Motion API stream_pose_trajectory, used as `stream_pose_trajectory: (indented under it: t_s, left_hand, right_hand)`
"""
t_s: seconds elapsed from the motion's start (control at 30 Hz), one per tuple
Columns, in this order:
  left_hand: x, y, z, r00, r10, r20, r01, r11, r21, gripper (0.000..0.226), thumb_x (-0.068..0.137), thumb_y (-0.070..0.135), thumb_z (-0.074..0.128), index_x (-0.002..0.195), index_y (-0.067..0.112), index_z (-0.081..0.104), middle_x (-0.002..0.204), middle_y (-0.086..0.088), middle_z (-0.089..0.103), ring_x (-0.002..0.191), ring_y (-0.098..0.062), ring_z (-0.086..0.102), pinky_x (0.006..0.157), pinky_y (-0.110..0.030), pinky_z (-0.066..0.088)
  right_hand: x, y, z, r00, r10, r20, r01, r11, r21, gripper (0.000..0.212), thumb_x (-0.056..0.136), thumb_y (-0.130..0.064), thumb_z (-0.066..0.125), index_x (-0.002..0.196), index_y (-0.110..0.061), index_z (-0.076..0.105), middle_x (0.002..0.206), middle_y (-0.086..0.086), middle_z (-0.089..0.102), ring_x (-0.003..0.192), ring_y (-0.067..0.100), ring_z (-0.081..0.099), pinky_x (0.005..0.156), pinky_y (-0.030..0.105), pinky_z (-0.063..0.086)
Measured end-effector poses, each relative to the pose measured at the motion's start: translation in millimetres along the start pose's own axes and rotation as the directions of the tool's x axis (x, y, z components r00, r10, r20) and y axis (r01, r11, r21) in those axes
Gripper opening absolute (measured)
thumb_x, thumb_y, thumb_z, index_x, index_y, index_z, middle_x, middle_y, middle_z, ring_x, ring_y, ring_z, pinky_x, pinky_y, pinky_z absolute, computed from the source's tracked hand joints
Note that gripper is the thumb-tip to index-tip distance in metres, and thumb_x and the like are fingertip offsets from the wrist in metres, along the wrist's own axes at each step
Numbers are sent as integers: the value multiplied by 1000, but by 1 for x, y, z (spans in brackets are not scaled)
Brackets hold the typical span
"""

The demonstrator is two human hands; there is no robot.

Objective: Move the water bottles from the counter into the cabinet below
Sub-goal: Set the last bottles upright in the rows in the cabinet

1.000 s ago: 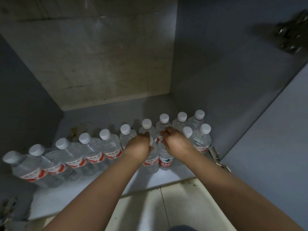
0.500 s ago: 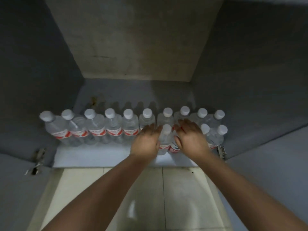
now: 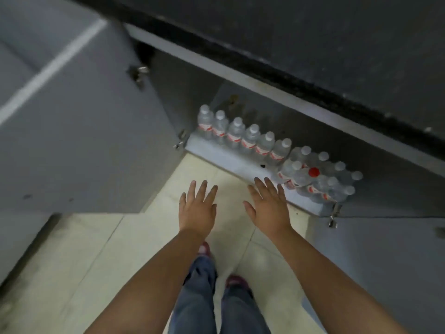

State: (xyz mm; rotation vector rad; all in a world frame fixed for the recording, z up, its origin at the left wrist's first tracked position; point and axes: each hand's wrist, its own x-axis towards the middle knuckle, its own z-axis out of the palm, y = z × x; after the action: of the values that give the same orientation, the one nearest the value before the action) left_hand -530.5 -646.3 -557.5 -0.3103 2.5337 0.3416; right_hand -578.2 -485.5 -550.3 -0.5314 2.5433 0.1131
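Several clear water bottles [image 3: 250, 139] with white caps and red labels stand in a row on the cabinet floor [image 3: 231, 160]. At the row's right end more bottles form a tight cluster, one with a red cap [image 3: 314, 172]. My left hand [image 3: 198, 208] hovers over the floor tiles in front of the cabinet, fingers spread, holding nothing. My right hand [image 3: 269, 208] is also spread and holds nothing, its fingertips just short of the cabinet's front edge, beside the cluster. The dark counter edge [image 3: 277, 68] runs above; its top is out of view.
The left cabinet door [image 3: 79, 131] stands swung open, with hinges on its inner face. The right door [image 3: 385, 261] is open too, at lower right. Pale floor tiles [image 3: 101, 249] lie below. My legs and shoes [image 3: 209, 285] are under my arms.
Both hands let go of the two front bottles and pulled back out of the cabinet. My view rose and drew back, now taking in the doors, the floor and my legs.
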Motion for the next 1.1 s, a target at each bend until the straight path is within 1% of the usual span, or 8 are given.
stream_pose_trajectory:
  t_s: [0.1, 0.17, 0.23, 0.43, 0.53, 0.7, 0.83, 1.1]
  left_hand:
    - [-82, -35, -17, 975, -220, 19, 220, 969, -116, 50, 101, 34, 26, 149, 29, 10, 161, 4, 4, 149, -23, -3, 122, -40, 10]
    - [-137, -60, -21, 935, -353, 31, 353, 919, -174, 50, 101, 34, 26, 149, 29, 11, 161, 4, 5, 149, -24, -3, 122, -40, 10]
    - [-189, -85, -19, 875, -483, 36, 478, 850, -223, 50, 101, 36, 25, 149, 30, 11, 161, 3, 5, 149, -24, -3, 122, -41, 9]
    - [-332, -148, 32, 584, -798, 150, 785, 509, -352, 51, 101, 38, 23, 149, 30, 7, 161, 3, 0, 149, -25, -5, 121, -44, 7]
    - [-388, -177, 76, 452, -856, 251, 838, 311, -448, 52, 101, 38, 25, 149, 31, 7, 161, 5, -2, 149, -24, -7, 121, -44, 5]
    - [-467, -218, 159, 281, -867, 411, 851, 27, -525, 53, 100, 38, 27, 149, 32, 6, 161, 5, -2, 149, -24, -8, 121, -44, 4]
    - [-506, -253, 229, 201, -835, 511, 814, -147, -561, 54, 99, 39, 29, 149, 32, 8, 161, 4, 0, 149, -24, -7, 121, -45, 4]
    - [-526, -313, 366, 108, -793, 600, 799, -290, -527, 55, 99, 42, 31, 149, 31, 11, 161, 1, 4, 149, -25, -5, 121, -45, 7]
  right_hand:
    - [-40, -48, -40, 975, -211, -76, 208, 977, -47, 51, 81, -38, 34, 99, -13, 75, 110, 9, 74, 105, 28, 69, 86, 53, 53]
    - [-62, -83, -54, 936, -348, -47, 347, 937, -39, 46, 95, -35, 36, 131, -12, 54, 145, 11, 48, 136, 29, 41, 114, 50, 29]
    - [-82, -119, -59, 881, -472, 42, 474, 878, -70, 50, 100, -35, 32, 146, -15, 29, 159, 6, 18, 148, 24, 12, 121, 46, 5]
    - [-152, -264, -35, 663, -733, 152, 749, 647, -144, 52, 100, -37, 33, 147, -15, 26, 160, 6, 14, 149, 24, 7, 121, 46, 2]
    - [-195, -333, -5, 499, -845, 193, 866, 483, -124, 51, 97, -31, 46, 142, -8, 38, 155, 13, 27, 146, 30, 17, 120, 51, 7]
    - [-255, -426, 65, 337, -865, 371, 941, 296, -164, 52, 97, -31, 45, 143, -8, 36, 156, 13, 25, 147, 30, 16, 120, 49, 5]
    - [-277, -483, 133, 306, -797, 521, 944, 185, -273, 54, 100, -38, 33, 148, -15, 24, 160, 5, 13, 149, 22, 6, 122, 43, 3]
    - [-259, -554, 261, 311, -701, 642, 925, 67, -375, 54, 100, -37, 35, 147, -14, 25, 160, 7, 15, 148, 23, 9, 121, 43, 9]
